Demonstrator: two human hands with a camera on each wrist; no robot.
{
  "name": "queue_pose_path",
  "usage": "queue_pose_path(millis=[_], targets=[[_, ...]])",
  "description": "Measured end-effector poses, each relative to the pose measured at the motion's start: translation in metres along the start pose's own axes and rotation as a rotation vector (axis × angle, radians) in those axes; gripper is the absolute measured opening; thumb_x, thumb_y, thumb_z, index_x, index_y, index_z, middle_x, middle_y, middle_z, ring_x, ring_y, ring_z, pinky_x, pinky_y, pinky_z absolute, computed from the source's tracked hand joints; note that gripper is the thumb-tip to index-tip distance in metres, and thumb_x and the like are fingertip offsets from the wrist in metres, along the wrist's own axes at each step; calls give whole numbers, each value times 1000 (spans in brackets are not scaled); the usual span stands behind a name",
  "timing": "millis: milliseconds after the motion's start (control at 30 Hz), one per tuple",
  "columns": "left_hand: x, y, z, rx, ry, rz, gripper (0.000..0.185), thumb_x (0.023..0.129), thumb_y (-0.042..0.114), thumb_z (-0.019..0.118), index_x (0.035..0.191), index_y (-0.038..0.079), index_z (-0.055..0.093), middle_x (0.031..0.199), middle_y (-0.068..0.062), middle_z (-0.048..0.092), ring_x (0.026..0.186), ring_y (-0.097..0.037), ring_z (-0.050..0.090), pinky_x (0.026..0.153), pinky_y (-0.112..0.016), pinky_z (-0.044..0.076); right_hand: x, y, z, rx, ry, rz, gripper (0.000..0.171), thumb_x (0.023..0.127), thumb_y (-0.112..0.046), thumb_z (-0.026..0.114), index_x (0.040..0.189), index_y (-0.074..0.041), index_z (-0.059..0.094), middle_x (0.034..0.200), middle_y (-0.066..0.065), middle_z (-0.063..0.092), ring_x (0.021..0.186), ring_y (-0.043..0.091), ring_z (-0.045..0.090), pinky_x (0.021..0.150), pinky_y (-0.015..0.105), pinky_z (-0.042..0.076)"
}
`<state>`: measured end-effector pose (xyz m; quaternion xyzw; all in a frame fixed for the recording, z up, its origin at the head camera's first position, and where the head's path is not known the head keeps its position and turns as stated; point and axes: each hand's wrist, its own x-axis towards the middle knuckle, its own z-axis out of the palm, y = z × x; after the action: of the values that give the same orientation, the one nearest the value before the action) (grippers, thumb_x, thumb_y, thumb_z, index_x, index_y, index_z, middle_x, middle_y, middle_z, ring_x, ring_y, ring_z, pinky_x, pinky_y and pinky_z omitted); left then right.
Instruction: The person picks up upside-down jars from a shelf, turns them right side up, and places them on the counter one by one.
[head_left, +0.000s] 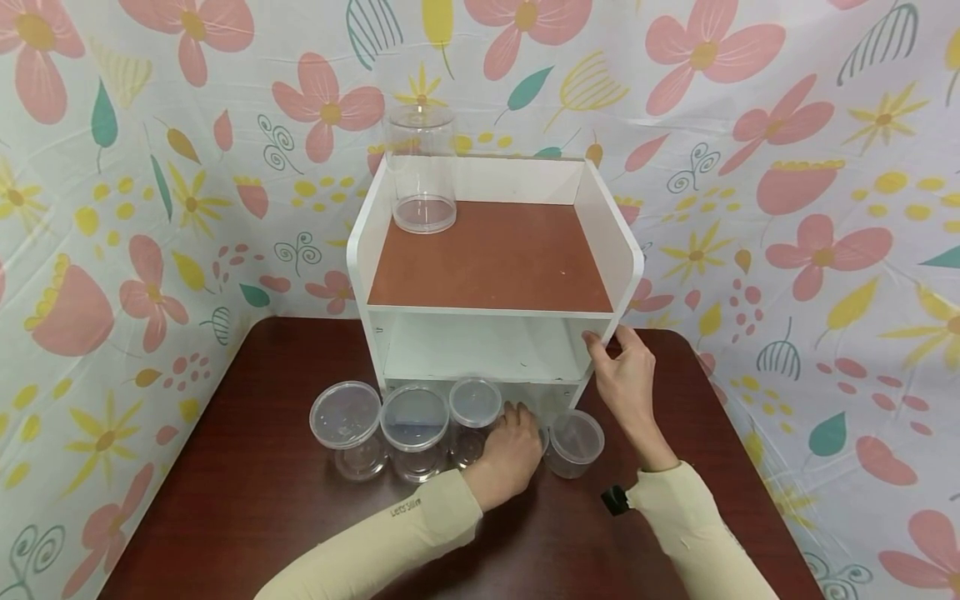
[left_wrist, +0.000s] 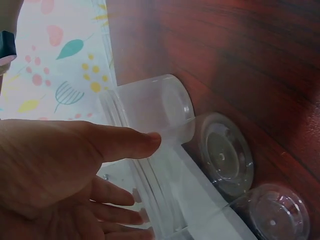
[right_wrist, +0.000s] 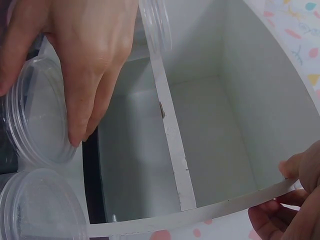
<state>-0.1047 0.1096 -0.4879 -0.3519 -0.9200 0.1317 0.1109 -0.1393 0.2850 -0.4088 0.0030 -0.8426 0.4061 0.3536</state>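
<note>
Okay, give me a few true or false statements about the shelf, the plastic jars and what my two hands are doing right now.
1. A tall clear jar stands on the brown top of the white shelf unit. True.
2. The right hand grips the shelf unit's front right edge. True.
3. The left hand rests flat on the tabletop, away from the jars. False: it reaches in among the lidded jars at the shelf's foot.
4. All jars are on the shelf. False: four stand on the table.
</note>
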Motion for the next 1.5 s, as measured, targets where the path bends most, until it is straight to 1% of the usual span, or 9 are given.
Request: queue_pose_path(millis=[100, 333, 467, 600, 767, 900, 1000, 1200, 1500], targets=[[-1, 0, 3, -24, 36, -6, 62, 86, 33, 77, 134, -4, 62, 134, -21, 60, 124, -37, 59, 96, -33, 53, 0, 0, 0, -6, -2, 2, 23, 95, -9, 75, 109, 9, 71, 98, 23, 71, 81, 33, 68, 64, 8, 39], [-4, -4, 6, -13, 72, 51, 88, 83, 64, 76, 135, -6, 60, 133, -20, 61, 124, -35, 59, 101, -34, 50, -1, 1, 1, -4, -5, 0, 22, 95, -9, 75, 109, 7, 71, 98, 23, 71, 80, 33, 69, 63, 8, 39], [-10, -9, -1, -104, 130, 62, 82, 85, 59, 78, 132, -5, 60, 129, -17, 63, 120, -31, 61, 103, -33, 49, 0, 1, 0, 0, -2, -6, 21, 95, -8, 75, 108, 8, 71, 97, 23, 71, 78, 32, 68, 62, 7, 40], [-17, -19, -16, -275, 203, 63, 71, 86, 49, 81, 130, -3, 60, 122, -12, 65, 112, -24, 63, 91, -30, 55, 0, 1, 0, -3, 3, -9, 21, 95, -8, 75, 107, 9, 71, 95, 22, 71, 76, 30, 67, 61, 8, 40], [-25, -36, -40, -390, 264, 90, 64, 90, 42, 80, 134, -1, 60, 120, -8, 67, 104, -19, 67, 78, -29, 58, -1, 2, 1, -4, -5, -8, 22, 96, -10, 74, 107, 9, 71, 94, 22, 71, 76, 30, 67, 62, 9, 40], [-28, -51, -62, -524, 276, 125, 57, 97, 35, 74, 139, 0, 59, 125, -10, 67, 107, -20, 69, 82, -30, 58, -1, 3, 1, -2, -3, -7, 21, 96, -10, 74, 105, 8, 71, 94, 22, 71, 76, 31, 67, 63, 8, 40], [-29, -64, -77, -634, 284, 128, 54, 100, 31, 70, 143, 1, 56, 131, -12, 66, 115, -22, 67, 91, -32, 56, 0, 2, 2, 0, 1, -5, 21, 96, -10, 74, 105, 8, 71, 94, 21, 71, 77, 31, 68, 63, 7, 41], [-27, -92, -105, -796, 322, 68, 54, 99, 27, 71, 145, 4, 56, 139, -13, 63, 127, -26, 61, 102, -41, 51, 0, 2, 1, 0, 0, -4, 21, 96, -9, 74, 105, 9, 71, 93, 21, 71, 77, 30, 68, 64, 7, 41], [-21, -137, -139, -991, 446, -35, 53, 97, 18, 73, 144, 0, 56, 132, -11, 67, 120, -24, 64, 100, -39, 51, 0, 1, 1, -6, 2, 9, 20, 95, -9, 74, 104, 8, 71, 94, 20, 71, 77, 26, 66, 64, 7, 41]])
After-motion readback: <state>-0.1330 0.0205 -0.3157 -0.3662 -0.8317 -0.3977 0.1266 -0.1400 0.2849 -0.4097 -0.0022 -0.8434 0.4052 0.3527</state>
